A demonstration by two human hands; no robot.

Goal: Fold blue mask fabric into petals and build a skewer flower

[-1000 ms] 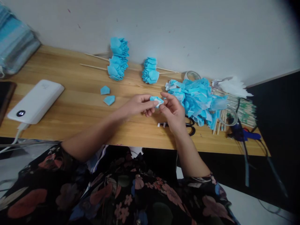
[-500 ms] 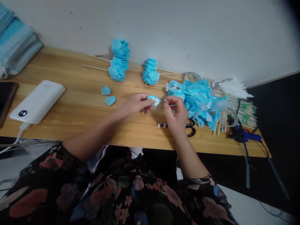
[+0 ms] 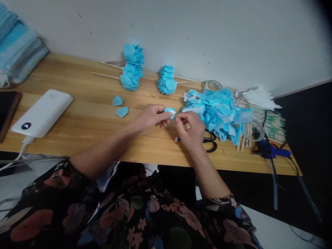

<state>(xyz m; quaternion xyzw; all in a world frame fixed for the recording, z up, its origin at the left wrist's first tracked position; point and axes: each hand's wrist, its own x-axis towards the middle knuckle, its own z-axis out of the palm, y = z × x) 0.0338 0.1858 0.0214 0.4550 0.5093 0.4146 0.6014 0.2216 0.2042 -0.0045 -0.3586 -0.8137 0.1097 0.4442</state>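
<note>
My left hand (image 3: 151, 117) pinches a small folded blue paper piece (image 3: 170, 112) above the wooden table (image 3: 77, 117). My right hand (image 3: 191, 128) meets it from the right, fingertips closed on the same piece's edge. Just right of my hands lies a loose pile of blue paper pieces (image 3: 218, 109). Two single blue petals (image 3: 120, 106) lie on the table left of my hands. Two blue paper flowers on wooden sticks (image 3: 132, 67) (image 3: 166, 79) lie near the wall.
Black-handled scissors (image 3: 209, 141) lie under my right wrist. A white power bank (image 3: 43, 112) with cable sits at left, a dark phone (image 3: 6, 110) beside it. Tape rolls (image 3: 213, 84), wooden sticks (image 3: 269, 122), a blue glue gun (image 3: 272, 150) and white paper (image 3: 259, 97) crowd the right end. Stacked blue material (image 3: 18, 48) sits at far left.
My right hand drew apart from the piece half a second ago, then came back and its fingertips closed on it again. My left hand stayed nearly still.
</note>
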